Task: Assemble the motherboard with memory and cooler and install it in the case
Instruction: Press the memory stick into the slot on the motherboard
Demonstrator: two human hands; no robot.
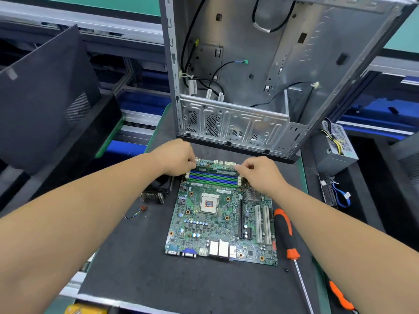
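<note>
The motherboard (221, 214) lies flat in the middle of the dark bench mat (140, 264), its rear ports toward the near edge and its blue and green memory slots (213, 177) toward the far edge. A memory module (215, 171) sits along the farthest slot, and both hands are on it: the left hand (175, 156) has its fingers curled down onto the module's left end, and the right hand (259, 172) pinches or presses the right end with bent fingers. Whether the stick is fully clicked home cannot be told from this angle; the white latches at the slot ends look tilted outward, so I judge the seating to be in progress. The other slots appear empty. The processor (209, 203) is in its socket, uncovered, so the cooler is not yet fitted. The cooler (158, 188) rests on the mat just beside the board's far left corner, partly hidden under the left forearm, with its fan lead (136, 213) trailing toward the near side. The open case (272, 71) stands at the far edge of the bench with loose cables inside and no board in it. A screwdriver (289, 236) lies just right of the board, and a power supply (337, 147) sits off the mat at the far right. Memory, cooler and case mounting all remain, so the job is at an early stage.
</note>
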